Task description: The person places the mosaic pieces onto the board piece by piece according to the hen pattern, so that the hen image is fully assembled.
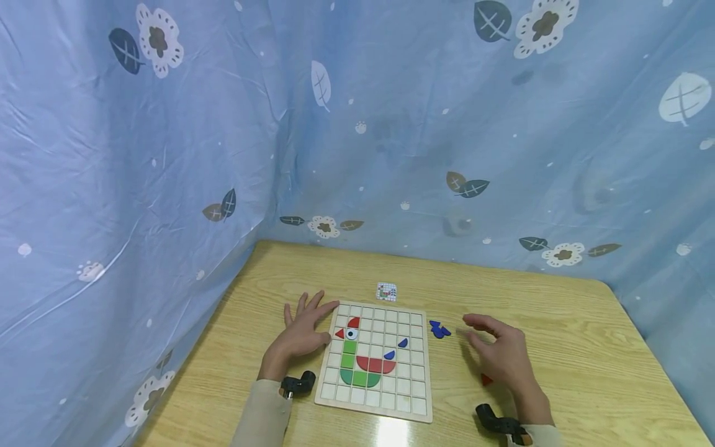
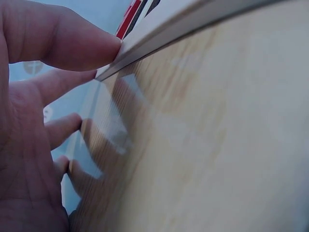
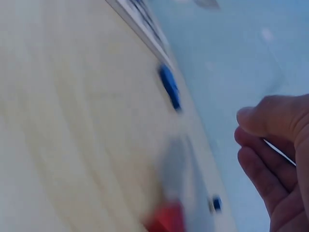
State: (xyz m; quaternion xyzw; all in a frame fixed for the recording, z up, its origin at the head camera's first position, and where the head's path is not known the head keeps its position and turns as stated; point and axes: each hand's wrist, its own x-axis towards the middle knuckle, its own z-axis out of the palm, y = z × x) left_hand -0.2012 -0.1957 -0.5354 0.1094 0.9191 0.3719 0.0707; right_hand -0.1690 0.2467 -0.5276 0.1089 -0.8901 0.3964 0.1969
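Beige-sleeved left hand — fingers spread — touches the square pale wooden grid board; right hand, thumb and forefinger slightly apart, hovers near flat dark-blue pieces.

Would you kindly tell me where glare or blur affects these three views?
Head view: a white glare patch on the wooden tabletop, just in front of the gridded board; left wrist view: the wood grain looks soft and washed out toward the right; right wrist view: the red piece and blue piece are blurred, the right hand somewhat clearer.
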